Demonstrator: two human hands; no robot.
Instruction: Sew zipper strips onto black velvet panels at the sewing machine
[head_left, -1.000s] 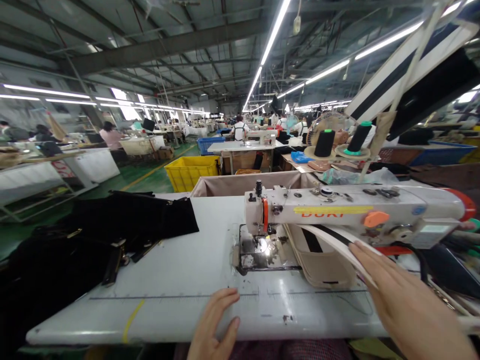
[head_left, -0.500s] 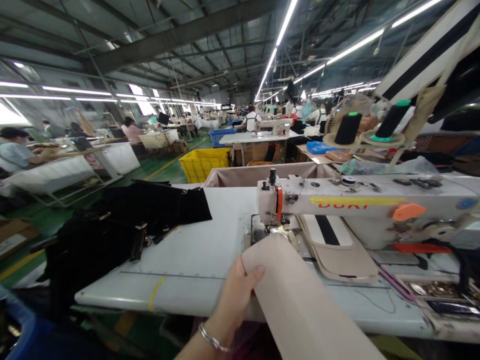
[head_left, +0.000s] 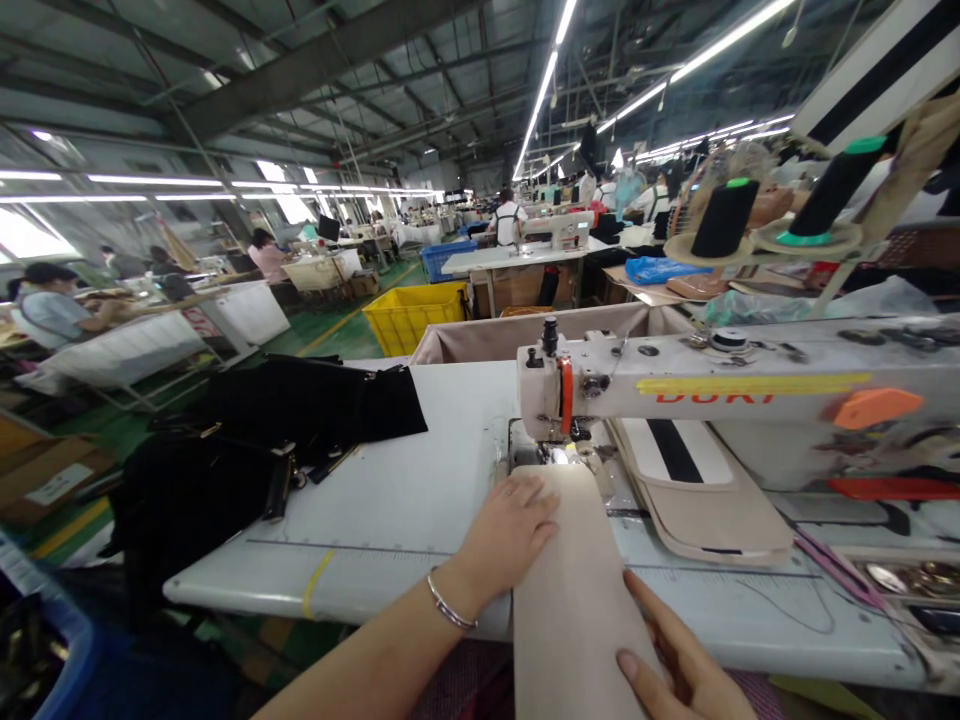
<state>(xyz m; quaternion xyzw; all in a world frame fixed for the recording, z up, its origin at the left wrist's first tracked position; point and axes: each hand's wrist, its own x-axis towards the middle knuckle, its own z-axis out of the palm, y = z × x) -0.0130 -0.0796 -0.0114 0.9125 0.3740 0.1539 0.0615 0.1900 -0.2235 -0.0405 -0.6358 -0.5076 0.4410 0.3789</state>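
Note:
A long beige fabric panel (head_left: 574, 570) with a rounded far end lies below the needle area of a sewing machine (head_left: 600, 395). My left hand (head_left: 506, 535) rests flat on the panel's left side near that end, fingers stretched out. At the panel's right edge, nearer to me, my right hand (head_left: 679, 655) grips it with the thumb on top; some fingers are partly hidden. Whether the panel's end is under the presser foot I cannot tell. More beige panels (head_left: 720, 520), topped by a white piece with a black stripe, lie under the machine arm.
Black fabric pieces (head_left: 262, 430) cover the left of the white table (head_left: 420, 480). Purple tweezers (head_left: 840, 565) lie by a tray of metal parts (head_left: 922, 580) at right. Black thread cones (head_left: 724, 220) stand behind the machine. A yellow bin (head_left: 412, 315) is on the floor beyond.
My left hand has gone from pinching the panel's left edge to lying flat on it. My right hand has come into view at the right edge. The panel now lies straighter and flatter.

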